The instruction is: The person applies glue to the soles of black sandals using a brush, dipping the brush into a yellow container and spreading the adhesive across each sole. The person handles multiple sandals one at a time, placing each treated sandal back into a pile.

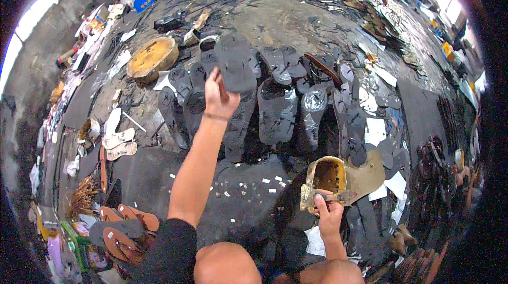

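Observation:
My left hand [218, 95] is stretched forward and grips a dark grey sandal sole [234, 63], holding it above rows of similar dark soles [276, 109] laid out on the floor. Some of those soles look wet and shiny. My right hand [329, 211] is close to my knee and holds a small brush [337, 196] by its handle, right at a yellowed, glue-stained tin [327, 177]. My bare knees show at the lower edge.
A round wooden block [152, 57] sits at the far left of the soles. Brown sandals [127, 226] and pale cut soles [117, 144] lie at the left. White paper scraps [375, 130], black rubber sheets [420, 112] and strap piles cover the right side.

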{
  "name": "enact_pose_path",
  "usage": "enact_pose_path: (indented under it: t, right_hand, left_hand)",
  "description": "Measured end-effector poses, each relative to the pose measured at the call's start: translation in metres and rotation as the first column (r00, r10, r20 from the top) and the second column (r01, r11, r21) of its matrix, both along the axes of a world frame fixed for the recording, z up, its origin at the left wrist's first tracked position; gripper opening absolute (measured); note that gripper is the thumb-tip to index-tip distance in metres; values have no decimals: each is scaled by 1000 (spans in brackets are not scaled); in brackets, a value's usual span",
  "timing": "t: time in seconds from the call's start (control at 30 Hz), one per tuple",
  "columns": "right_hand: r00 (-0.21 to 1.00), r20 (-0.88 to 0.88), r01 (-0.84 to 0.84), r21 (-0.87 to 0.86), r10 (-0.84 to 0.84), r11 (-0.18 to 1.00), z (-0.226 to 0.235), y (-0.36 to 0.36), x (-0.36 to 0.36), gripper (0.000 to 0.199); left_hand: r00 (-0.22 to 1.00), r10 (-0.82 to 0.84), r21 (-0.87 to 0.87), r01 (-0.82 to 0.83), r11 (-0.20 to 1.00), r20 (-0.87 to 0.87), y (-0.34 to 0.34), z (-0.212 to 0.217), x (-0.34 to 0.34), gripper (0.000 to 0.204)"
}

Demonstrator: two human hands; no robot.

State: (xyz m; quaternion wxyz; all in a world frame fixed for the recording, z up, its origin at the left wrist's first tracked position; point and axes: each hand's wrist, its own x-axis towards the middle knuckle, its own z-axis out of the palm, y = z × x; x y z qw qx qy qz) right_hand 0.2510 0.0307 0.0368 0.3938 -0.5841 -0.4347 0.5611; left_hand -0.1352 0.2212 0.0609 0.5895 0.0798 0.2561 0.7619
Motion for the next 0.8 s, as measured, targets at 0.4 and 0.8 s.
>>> enact_pose_path:
  t: [0.4,0.8]
  right_hand:
    - [996,-51,-71,27,72,997,-13,26,3,20]
    - [973,162,-168,10,164,986,-52,86,16,33]
  left_hand:
    - [642,-211,-511,-324,796,-737,-315,-65,27,48]
    - [-320,-863,-570,-652,500,-392,-383,13,-195,46]
